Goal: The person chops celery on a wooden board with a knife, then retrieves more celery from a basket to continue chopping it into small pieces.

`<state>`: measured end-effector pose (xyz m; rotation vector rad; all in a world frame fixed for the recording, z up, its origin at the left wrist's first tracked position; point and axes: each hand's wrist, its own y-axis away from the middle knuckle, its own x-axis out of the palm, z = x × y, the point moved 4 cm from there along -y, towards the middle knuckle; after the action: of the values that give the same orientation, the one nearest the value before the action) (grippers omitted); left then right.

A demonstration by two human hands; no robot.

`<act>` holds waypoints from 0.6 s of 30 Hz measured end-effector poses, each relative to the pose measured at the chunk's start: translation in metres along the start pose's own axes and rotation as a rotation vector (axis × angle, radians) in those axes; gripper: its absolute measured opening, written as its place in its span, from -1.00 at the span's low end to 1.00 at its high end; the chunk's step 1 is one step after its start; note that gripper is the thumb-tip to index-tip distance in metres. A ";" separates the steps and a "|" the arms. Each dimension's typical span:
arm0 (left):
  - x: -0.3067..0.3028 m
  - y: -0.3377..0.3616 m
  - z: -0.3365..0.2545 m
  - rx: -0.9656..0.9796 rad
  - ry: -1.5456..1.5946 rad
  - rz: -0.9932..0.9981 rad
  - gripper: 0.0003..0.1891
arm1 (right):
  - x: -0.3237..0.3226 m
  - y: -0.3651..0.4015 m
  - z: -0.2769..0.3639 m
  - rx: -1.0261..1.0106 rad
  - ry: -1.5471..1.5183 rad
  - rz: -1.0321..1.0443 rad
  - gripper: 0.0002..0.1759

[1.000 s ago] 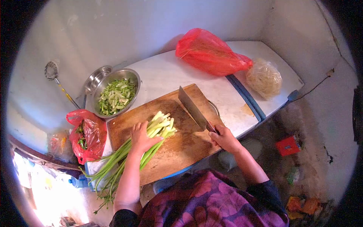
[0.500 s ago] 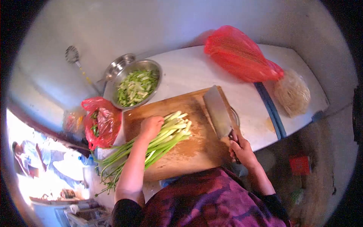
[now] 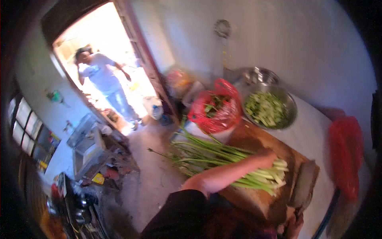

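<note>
- Brightly backlit, a person [image 3: 105, 81] stands far left in the doorway; the shirt [image 3: 99, 69] bears a marking too blurred to read.
- Wooden board [image 3: 247, 136], near right, bears the long green stalks [image 3: 227, 153], pale ends rightward.
- Metal bowl [image 3: 294, 108] of chopped green pieces [image 3: 264, 108], beyond the board.
- Cleaver [image 3: 305, 181] at the board's right side.
- Left hand [image 3: 266, 158], palm down on the stalks, forearm slanting in from near left; finger spread cannot be told.
- Right hand [image 3: 293, 224], lowest, fingers curled round the cleaver's handle.

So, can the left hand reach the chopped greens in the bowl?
Likely yes: left hand is on the stalks, only bare board and the bowl's rim between it and the chopped greens.
</note>
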<state>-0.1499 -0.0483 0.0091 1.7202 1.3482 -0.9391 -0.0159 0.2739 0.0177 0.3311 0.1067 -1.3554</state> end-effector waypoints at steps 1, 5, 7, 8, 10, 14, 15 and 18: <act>0.007 -0.003 0.011 0.041 0.150 -0.030 -0.81 | -0.003 0.004 -0.006 0.012 0.070 -0.012 -0.47; -0.042 0.023 0.002 -0.032 0.601 0.050 -0.79 | 0.016 0.019 0.050 0.267 0.225 -0.077 -0.65; -0.048 0.027 0.005 0.013 0.486 -0.055 -0.84 | 0.010 0.019 0.039 0.084 0.182 -0.123 -0.71; -0.048 0.029 0.002 0.048 0.522 -0.123 -0.84 | 0.002 0.020 0.031 0.051 0.235 -0.127 -0.72; -0.058 0.033 0.001 0.075 0.517 -0.207 -0.82 | 0.008 0.023 0.027 -0.001 0.344 -0.099 -0.74; -0.072 0.038 -0.014 0.060 0.394 -0.245 -0.79 | 0.013 0.026 0.044 0.100 0.308 -0.112 -0.74; -0.070 0.036 -0.015 0.053 0.381 -0.241 -0.78 | 0.014 0.027 0.045 0.089 0.325 -0.117 -0.74; -0.037 0.020 -0.002 0.054 0.236 -0.119 -0.72 | 0.014 0.027 0.047 0.111 0.336 -0.113 -0.73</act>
<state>-0.1368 -0.0661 0.0446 1.8541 1.6062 -0.8642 0.0084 0.2520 0.0632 0.6531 0.3342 -1.4102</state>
